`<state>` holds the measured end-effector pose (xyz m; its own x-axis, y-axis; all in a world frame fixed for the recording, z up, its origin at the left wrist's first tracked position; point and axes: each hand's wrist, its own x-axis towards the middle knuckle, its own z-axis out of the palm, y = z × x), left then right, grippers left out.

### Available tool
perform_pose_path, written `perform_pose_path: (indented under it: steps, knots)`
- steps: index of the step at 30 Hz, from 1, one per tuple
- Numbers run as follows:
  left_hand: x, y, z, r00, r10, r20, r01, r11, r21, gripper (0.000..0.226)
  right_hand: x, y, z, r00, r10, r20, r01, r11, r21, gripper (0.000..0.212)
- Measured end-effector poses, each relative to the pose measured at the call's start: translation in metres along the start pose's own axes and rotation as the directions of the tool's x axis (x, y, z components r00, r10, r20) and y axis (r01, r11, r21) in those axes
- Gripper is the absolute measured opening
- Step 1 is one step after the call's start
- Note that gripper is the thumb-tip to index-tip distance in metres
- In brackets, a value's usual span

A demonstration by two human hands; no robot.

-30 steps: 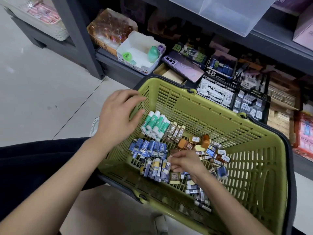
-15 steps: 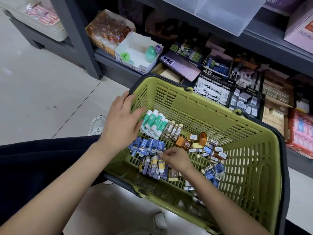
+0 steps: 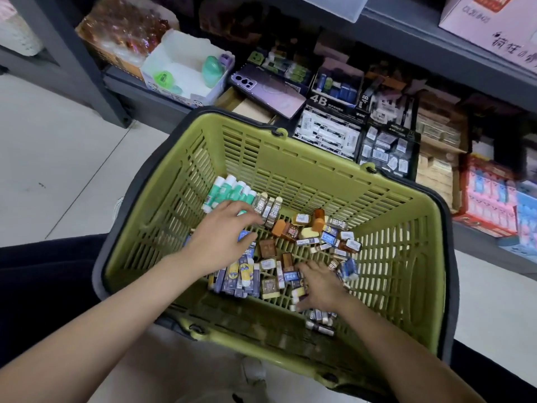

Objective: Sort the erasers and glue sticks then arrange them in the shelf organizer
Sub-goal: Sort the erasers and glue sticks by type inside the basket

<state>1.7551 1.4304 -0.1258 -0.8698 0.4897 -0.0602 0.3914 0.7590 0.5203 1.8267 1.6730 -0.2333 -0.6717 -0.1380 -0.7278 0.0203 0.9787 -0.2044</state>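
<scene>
**Head view.** A green basket point(image 3: 290, 158) stands before a low shelf of display boxes point(image 3: 328, 132). Inside it, green-and-white glue sticks point(image 3: 229, 190) lie side by side in the far left corner. A short row of 2B erasers point(image 3: 268, 206) touches them on the right. A row of blue erasers point(image 3: 247, 276) lies near the front wall, and loose erasers point(image 3: 319, 231) are scattered over the middle and right of the bottom. The left hand point(image 3: 220, 239) reaches palm down over the blue row. Its grip is open, with fingers spread and nearly straight and the tips at the 2B erasers. The right hand point(image 3: 319, 283) rests among the loose erasers with fingers bent downward; whether its grip has hold of one cannot be told. A purple phone point(image 3: 270, 91) lies on the boxes.
</scene>
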Motion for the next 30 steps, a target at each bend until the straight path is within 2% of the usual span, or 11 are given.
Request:
perform_pose_path:
  steps: [3, 9, 12, 16, 19, 21, 24, 30]
  knots:
    - [0.003, 0.001, 0.004, 0.999, -0.018, 0.029, 0.019, 1.0, -0.014, 0.026, 0.002, 0.006, 0.005, 0.999, -0.047, -0.004, 0.046, 0.994, -0.1, 0.09]
    - [0.006, 0.004, 0.008, 0.993, -0.057, 0.1, 0.059, 0.998, -0.023, 0.028, 0.006, 0.013, -0.003, 0.99, -0.137, -0.036, 0.141, 0.983, 0.116, 0.051]
    - [0.006, 0.003, 0.007, 0.99, -0.077, 0.118, 0.082, 0.996, -0.044, 0.028, 0.008, 0.016, -0.007, 0.992, -0.13, 0.009, 0.125, 0.97, 0.208, 0.038]
    - [0.005, 0.004, 0.006, 0.988, -0.088, 0.123, 0.098, 0.993, -0.072, 0.027, 0.013, 0.017, -0.016, 0.99, -0.075, 0.121, 0.055, 0.986, 0.155, 0.027]
    - [0.005, 0.004, 0.006, 0.988, -0.093, 0.126, 0.104, 0.992, -0.078, 0.027, 0.016, 0.015, -0.021, 0.98, -0.053, 0.193, 0.03, 0.992, 0.119, 0.031]
    - [0.005, 0.004, 0.006, 0.987, -0.094, 0.132, 0.106, 0.991, -0.083, 0.027, 0.015, 0.016, -0.02, 0.976, -0.064, 0.209, 0.05, 0.996, 0.068, 0.042]
    - [0.005, 0.004, 0.005, 0.984, -0.103, 0.145, 0.117, 0.989, -0.094, 0.027, 0.011, 0.017, -0.013, 0.98, -0.068, 0.189, 0.063, 0.997, 0.033, 0.057]
    - [0.004, 0.004, 0.005, 0.977, -0.126, 0.174, 0.146, 0.984, -0.106, 0.027, 0.005, 0.009, -0.004, 0.979, -0.123, 0.165, 0.136, 0.988, -0.07, 0.062]
